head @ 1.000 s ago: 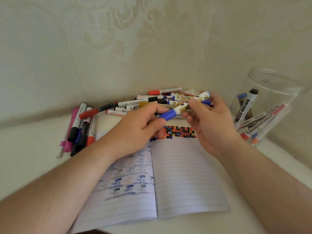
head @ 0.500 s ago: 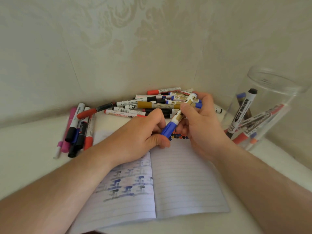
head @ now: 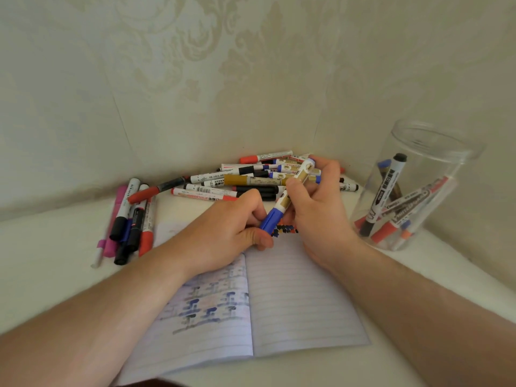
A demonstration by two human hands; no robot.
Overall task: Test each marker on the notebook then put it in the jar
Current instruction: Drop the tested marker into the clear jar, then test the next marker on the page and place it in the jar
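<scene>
A blue-capped marker [head: 290,195] with a white and gold barrel is held steeply tilted over the top of the open lined notebook [head: 301,300]. My right hand [head: 315,208] grips its barrel. My left hand [head: 231,224] pinches the blue cap at the lower end. A row of coloured test marks [head: 286,229] shows between my hands. The clear jar [head: 416,188] stands to the right with several markers leaning inside it.
A pile of loose markers [head: 251,180] lies against the wall behind my hands. A second bunch of markers [head: 131,222], pink, black and red, lies left of the notebook. Patterned walls close the corner behind and to the right.
Both hands have lowered toward the notebook and the marker has swung from nearly level to steeply tilted, cap end down. The grips are unchanged.
</scene>
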